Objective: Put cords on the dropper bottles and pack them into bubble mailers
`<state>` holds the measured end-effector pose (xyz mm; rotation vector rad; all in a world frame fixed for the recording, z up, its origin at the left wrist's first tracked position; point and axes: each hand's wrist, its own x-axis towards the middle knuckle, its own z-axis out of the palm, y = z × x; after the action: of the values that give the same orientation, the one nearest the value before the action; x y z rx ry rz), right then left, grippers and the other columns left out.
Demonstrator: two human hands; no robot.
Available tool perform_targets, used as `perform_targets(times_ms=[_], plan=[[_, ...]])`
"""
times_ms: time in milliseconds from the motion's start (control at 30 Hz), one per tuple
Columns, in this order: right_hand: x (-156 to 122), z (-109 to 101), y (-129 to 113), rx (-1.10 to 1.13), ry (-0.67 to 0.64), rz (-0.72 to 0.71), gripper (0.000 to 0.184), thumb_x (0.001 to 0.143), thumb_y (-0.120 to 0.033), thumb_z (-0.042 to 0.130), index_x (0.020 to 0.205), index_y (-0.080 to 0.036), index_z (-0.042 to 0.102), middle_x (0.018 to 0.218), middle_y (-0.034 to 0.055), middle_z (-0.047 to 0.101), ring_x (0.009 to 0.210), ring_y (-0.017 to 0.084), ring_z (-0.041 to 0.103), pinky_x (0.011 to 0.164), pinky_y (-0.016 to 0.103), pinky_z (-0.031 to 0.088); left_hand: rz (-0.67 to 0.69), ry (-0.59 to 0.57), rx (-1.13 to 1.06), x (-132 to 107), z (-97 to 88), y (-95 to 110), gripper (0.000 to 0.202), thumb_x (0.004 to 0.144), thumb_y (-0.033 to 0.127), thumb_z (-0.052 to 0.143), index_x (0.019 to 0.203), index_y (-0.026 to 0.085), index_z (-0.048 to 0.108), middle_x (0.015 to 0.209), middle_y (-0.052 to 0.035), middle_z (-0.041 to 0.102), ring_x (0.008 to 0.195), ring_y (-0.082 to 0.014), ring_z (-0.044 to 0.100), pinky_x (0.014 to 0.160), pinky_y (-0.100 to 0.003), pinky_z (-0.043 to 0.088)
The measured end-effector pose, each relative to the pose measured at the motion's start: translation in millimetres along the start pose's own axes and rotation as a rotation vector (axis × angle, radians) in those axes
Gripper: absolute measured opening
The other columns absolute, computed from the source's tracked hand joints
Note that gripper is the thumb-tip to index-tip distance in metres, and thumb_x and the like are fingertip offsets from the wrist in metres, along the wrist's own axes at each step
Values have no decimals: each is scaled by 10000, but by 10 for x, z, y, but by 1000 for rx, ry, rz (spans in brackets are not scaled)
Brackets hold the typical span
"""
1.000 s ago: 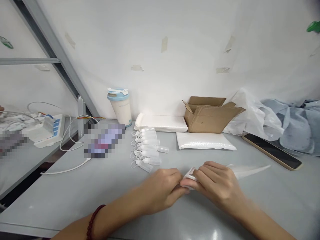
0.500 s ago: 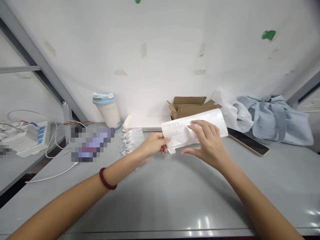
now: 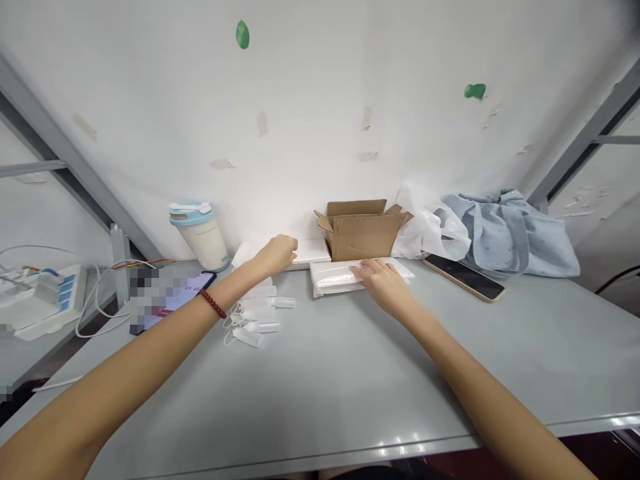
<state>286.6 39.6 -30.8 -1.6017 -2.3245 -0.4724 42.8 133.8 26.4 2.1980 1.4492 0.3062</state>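
Observation:
My left hand reaches over a stack of flat white sheets or envelopes by the wall. Its fingers are curled down, and what they hold, if anything, is hidden. A white glossy plastic packet lies flat in front of the cardboard box, on what looks like a thin pile of similar packets. My right hand grips its upper face, thumb and fingers pressed on it. Below my left wrist lie several small clear-white tubes with looped strings, partly covered by my forearm.
Behind the packet stands an open cardboard box. To its right are a white plastic bag, a black-screened phone and a light blue cloth bag. A lidded cup, another phone and a power strip with cables are left.
The packet has come down from mid-air onto the table before the box. My left hand has let go of it and moved left to the white stack; my right hand has closed on it.

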Motion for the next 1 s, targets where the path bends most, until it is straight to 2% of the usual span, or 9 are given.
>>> perform_targets(times_ms=[100, 333, 500, 800, 900, 1000], plan=[[-5, 30, 12, 18, 12, 8, 341, 871, -78, 428, 1157, -184, 580, 1115, 154, 586, 1009, 260, 540, 777, 358, 421, 48, -26, 182, 119, -89, -154, 294, 883, 303, 529, 1136, 154, 543, 1148, -81, 566, 969, -207, 581, 814, -411, 501], [-17, -24, -81, 60, 57, -70, 312, 888, -276, 514, 1189, -204, 549, 1181, 161, 546, 1043, 258, 529, 822, 378, 429, 117, -76, 402, 224, -109, -274, 285, 886, 311, 521, 1127, 163, 553, 1148, -77, 569, 962, -209, 584, 811, -398, 504], [-17, -11, -152, 64, 65, -123, 279, 913, -219, 460, 1173, -217, 561, 1139, 163, 562, 1021, 254, 535, 780, 371, 435, 130, -68, 520, 165, -101, -276, 288, 885, 303, 524, 1135, 162, 548, 1153, -82, 567, 956, -202, 585, 801, -393, 508], [-26, -29, -184, 56, 72, -133, 274, 893, -213, 497, 1155, -198, 576, 1135, 167, 573, 1031, 260, 546, 789, 381, 458, 180, 104, 742, 23, 8, -140, 306, 882, 308, 531, 1144, 151, 534, 1133, -80, 571, 944, -198, 591, 796, -403, 509], [-27, -8, -180, 57, 85, -135, 293, 867, -234, 544, 1157, -193, 561, 1144, 167, 574, 1038, 271, 550, 802, 404, 464, 239, 184, 821, -41, -18, -71, 181, 867, 183, 530, 1015, 96, 589, 1015, -119, 611, 940, -225, 576, 753, -364, 497], [-25, -11, -201, 53, 113, -108, 541, 796, -360, 635, 1255, -129, 466, 1232, 228, 511, 1104, 321, 510, 848, 465, 446, 339, 279, 890, -231, -39, -2, 160, 810, 26, 477, 886, 76, 608, 912, -160, 616, 918, -257, 552, 693, -336, 458]])
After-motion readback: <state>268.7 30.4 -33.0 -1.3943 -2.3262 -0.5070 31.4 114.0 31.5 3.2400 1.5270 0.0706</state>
